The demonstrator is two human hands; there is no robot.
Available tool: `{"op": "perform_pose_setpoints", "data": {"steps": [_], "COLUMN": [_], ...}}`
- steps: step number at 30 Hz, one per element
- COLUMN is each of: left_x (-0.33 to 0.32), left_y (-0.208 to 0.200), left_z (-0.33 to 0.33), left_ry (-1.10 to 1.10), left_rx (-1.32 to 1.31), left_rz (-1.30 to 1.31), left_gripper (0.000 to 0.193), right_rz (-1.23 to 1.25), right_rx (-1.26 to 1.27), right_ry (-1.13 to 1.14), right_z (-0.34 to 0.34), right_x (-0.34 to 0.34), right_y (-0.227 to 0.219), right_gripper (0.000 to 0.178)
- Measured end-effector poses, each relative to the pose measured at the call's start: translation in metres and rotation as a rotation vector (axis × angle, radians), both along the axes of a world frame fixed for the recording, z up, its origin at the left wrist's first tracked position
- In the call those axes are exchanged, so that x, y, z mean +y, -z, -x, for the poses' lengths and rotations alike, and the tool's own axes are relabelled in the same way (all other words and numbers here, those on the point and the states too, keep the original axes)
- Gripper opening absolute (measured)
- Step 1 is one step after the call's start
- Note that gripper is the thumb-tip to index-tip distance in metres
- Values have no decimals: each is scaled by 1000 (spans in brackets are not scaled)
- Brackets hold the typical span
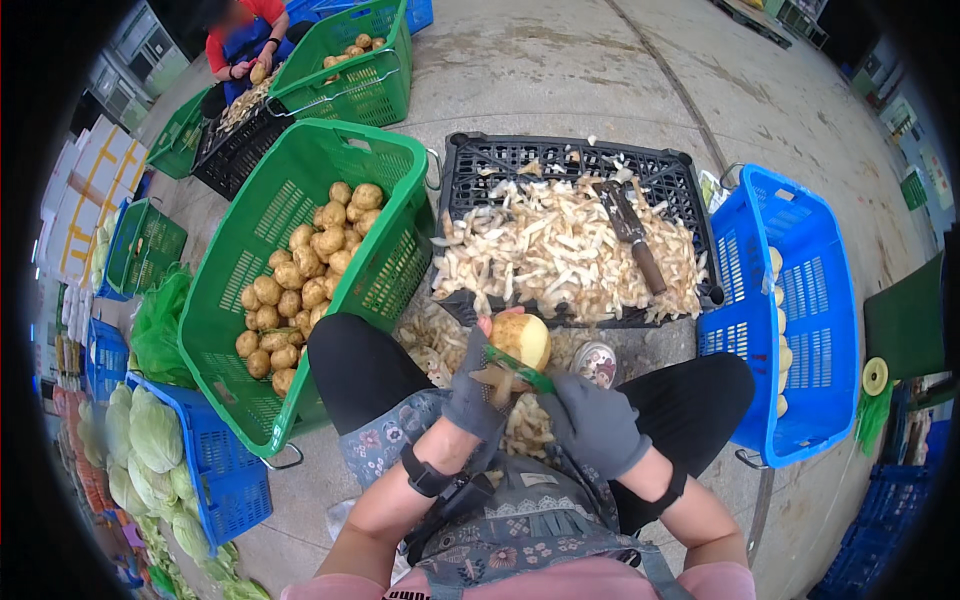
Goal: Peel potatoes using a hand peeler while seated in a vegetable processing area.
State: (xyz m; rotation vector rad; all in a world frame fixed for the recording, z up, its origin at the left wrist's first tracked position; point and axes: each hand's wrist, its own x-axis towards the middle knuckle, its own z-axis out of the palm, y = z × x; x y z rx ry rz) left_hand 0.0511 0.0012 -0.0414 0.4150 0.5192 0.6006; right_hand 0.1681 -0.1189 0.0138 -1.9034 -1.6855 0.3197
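In front of my lap, a half-peeled potato (526,340) is gripped by my left hand (474,392), which wears a grey glove. Its brown skin shows on the upper left and pale flesh on the right. Fingers of my gloved right hand (603,428) are closed around a green peeler (522,370), whose head lies against the potato's near side. Peel strips hang by my left fingers. Beyond the potato, a heap of peelings (560,245) covers much of a black crate (470,160). A dark-bladed knife (630,232) with a brown handle rests on that heap.
To my left stands a green basket (225,350) of unpeeled potatoes (300,275); to my right, a blue basket (815,340) holds peeled ones (782,355). Cabbages (150,450) fill a blue crate at the lower left. Another person (245,45) sits working at the far left.
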Motion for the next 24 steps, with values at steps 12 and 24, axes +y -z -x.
{"op": "perform_pose_setpoints", "data": {"steps": [12, 24], "left_x": [-8, -11], "left_y": [-11, -10], "left_z": [9, 15], "left_ry": [-35, -64], "left_rx": [139, 79], "left_rz": [142, 127], "left_gripper": [45, 37], "right_rz": [223, 75], "right_rx": [16, 133], "right_ry": [106, 103], "right_z": [-28, -15], "right_x": [12, 3], "right_y": [-2, -11], "right_gripper": [22, 19]}}
